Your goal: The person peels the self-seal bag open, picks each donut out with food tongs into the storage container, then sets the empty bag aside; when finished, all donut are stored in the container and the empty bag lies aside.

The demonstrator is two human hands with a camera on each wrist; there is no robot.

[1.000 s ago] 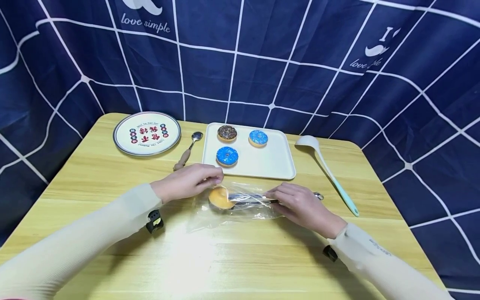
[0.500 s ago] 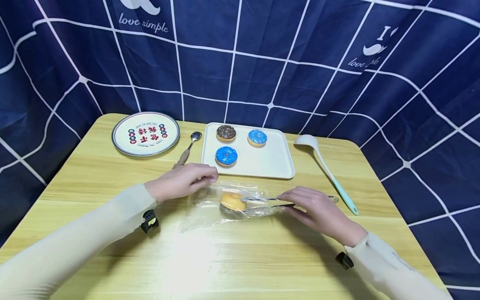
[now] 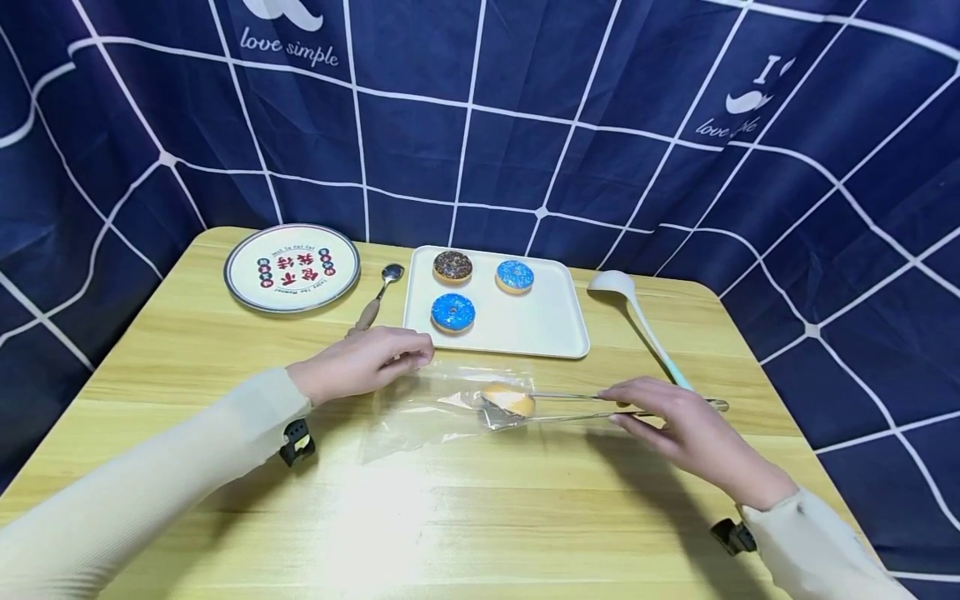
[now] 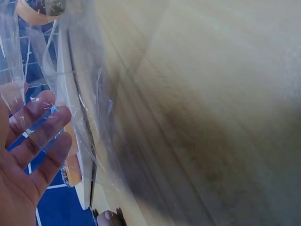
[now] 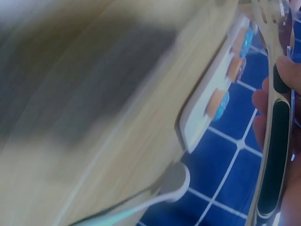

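Note:
My right hand (image 3: 678, 421) grips a pair of metal tongs (image 5: 275, 155) with dark grip inserts. Between the tong tips is a doughnut (image 3: 510, 400), tan on top with a dark face turned down, overlapped by film at the right end of a clear plastic bag (image 3: 427, 408). My left hand (image 3: 367, 360) pinches the upper edge of that bag; in the left wrist view its fingers (image 4: 47, 155) show against the film. Just behind stands a white tray (image 3: 540, 325) with two blue-iced doughnuts (image 3: 453, 312) and one chocolate-iced doughnut (image 3: 453, 267).
A white plate (image 3: 292, 287) with red lettering lies at the back left. Beside it is a spoon (image 3: 386, 279) with a brown handle, partly behind my left hand. A white ladle (image 3: 626, 287) with a mint handle lies right of the tray. Dark blue checked cloth (image 3: 420, 133) hangs behind.
My right hand has moved right, drawing the tongs and doughnut from deep in the bag towards its right end. My left hand has shifted slightly left, still holding the bag's edge.

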